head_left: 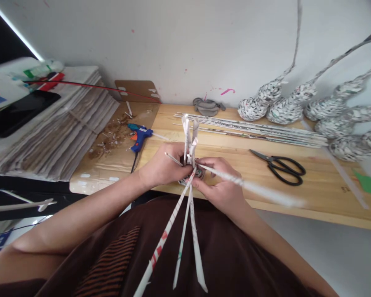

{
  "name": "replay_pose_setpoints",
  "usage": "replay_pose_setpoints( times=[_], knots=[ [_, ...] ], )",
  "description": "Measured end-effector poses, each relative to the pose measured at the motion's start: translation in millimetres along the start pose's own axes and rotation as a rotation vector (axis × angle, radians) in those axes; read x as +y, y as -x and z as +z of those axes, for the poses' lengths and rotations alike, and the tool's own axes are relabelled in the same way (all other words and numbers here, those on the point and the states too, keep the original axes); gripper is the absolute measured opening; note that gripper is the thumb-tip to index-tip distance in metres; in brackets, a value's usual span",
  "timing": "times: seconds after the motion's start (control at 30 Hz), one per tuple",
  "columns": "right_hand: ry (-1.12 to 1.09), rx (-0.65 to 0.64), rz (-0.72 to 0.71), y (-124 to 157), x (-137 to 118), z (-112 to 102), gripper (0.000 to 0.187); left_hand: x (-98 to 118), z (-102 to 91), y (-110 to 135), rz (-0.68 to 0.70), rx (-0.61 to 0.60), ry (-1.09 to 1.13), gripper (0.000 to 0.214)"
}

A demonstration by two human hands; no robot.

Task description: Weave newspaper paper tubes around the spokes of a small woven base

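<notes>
Between my hands, at the table's front edge, is a small woven paper piece, partly covered by my fingers. Rolled paper tubes stick out of it: some stand up, several point down toward my lap, and a long paper tube runs off to the right, blurred at its far end. My left hand wraps the left side of the woven piece, thumb near its middle. On the right side, my right hand has its thumb and fingers closed around the weave, close to the base of the long tube.
Black scissors lie on the wooden table. Behind them is a bundle of paper tubes. Woven gourd-shaped pieces stand at the back right. A blue glue gun rests on cardboard beside stacked newspapers. A grey cloth lies by the wall.
</notes>
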State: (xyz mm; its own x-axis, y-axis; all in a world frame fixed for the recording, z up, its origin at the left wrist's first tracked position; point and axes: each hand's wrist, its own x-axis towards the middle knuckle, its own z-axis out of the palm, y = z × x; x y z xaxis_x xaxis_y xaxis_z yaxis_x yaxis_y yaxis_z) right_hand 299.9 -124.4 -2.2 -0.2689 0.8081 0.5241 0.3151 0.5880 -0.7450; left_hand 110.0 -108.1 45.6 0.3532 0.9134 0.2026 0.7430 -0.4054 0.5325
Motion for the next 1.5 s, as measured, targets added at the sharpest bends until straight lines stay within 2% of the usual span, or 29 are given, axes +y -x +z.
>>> replay_pose_setpoints(
  times=[0.1,0.17,0.27,0.4,0.53,0.73,0.87,1.0,1.1,1.23,1.33,1.5],
  knots=[
    [-0.041,0.037,0.111,-1.4,-1.3,3.1,0.012,0.6,0.0,-0.1,-0.007,-0.02,0.012,0.004],
    [-0.139,0.06,0.233,-3.2,-0.6,5.9,0.005,0.5,0.2,0.0,-0.014,-0.025,0.032,0.005],
    [-0.384,0.075,0.41,-7.2,2.0,9.5,0.005,-1.6,1.6,0.7,-0.018,-0.02,0.071,0.006],
    [-0.491,0.094,0.458,-8.8,4.4,11.4,0.004,-4.7,2.1,1.6,0.0,-0.028,0.146,0.008],
    [-0.416,0.123,0.377,-0.3,6.4,11.5,0.01,-4.0,-3.9,1.6,0.007,-0.052,0.128,0.007],
    [-0.056,0.154,0.141,13.0,10.5,5.3,0.016,-2.6,-10.5,1.0,0.008,-0.11,0.228,0.011],
    [0.004,0.132,0.034,12.5,8.0,-0.1,0.022,0.1,-9.2,0.6,-0.089,-0.105,0.31,0.01],
    [0.068,0.096,-0.184,10.1,7.3,-3.0,0.033,1.3,-5.8,1.0,-0.096,-0.072,0.315,0.011],
    [0.051,0.098,-0.215,9.6,9.8,-3.0,0.035,-0.6,-2.8,1.9,-0.081,-0.049,0.284,0.007],
    [0.015,0.097,-0.215,10.0,10.7,-2.3,0.034,-1.3,-2.9,0.9,-0.033,-0.086,0.228,0.017],
    [-0.016,0.067,-0.124,11.2,8.7,-1.6,0.029,-0.1,-4.0,-0.8,0.053,-0.118,0.18,0.02],
    [-0.329,0.109,0.354,14.0,12.2,0.4,0.012,-1.7,-0.3,1.2,0.082,-0.051,0.139,0.019]
  ],
)
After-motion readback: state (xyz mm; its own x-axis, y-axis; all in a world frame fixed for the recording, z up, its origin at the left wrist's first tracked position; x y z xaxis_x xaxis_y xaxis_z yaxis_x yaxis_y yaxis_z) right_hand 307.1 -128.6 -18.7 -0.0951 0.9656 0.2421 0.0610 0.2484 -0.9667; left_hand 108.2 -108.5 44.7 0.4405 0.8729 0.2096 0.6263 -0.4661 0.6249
